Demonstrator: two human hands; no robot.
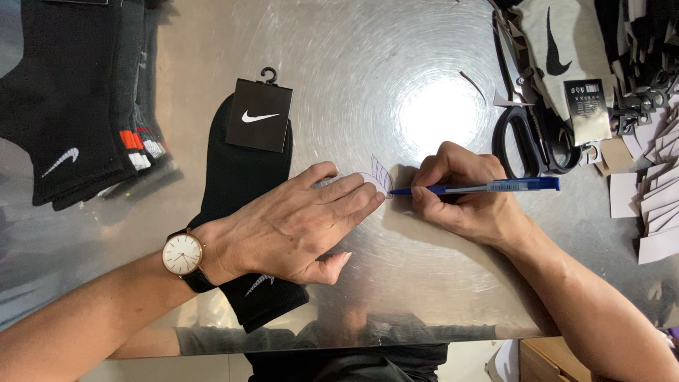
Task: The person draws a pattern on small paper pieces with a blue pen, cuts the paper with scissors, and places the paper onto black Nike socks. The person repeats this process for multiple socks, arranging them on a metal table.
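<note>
My left hand (297, 226) lies flat on the metal table (368, 85), its fingertips pressing down a small white paper label (380, 173). A watch with a white dial (183, 253) is on that wrist. My right hand (463, 191) grips a blue pen (488, 187), whose tip touches the label's edge. A black sock (240, 177) with a black card header and hook (259, 113) lies under my left hand and wrist.
A stack of black socks (67, 106) sits at the far left. Black scissors (527, 134), a grey sock (566, 49) with a tag, and piles of hooks and paper labels (654, 191) crowd the right side. The table's near edge runs along the bottom.
</note>
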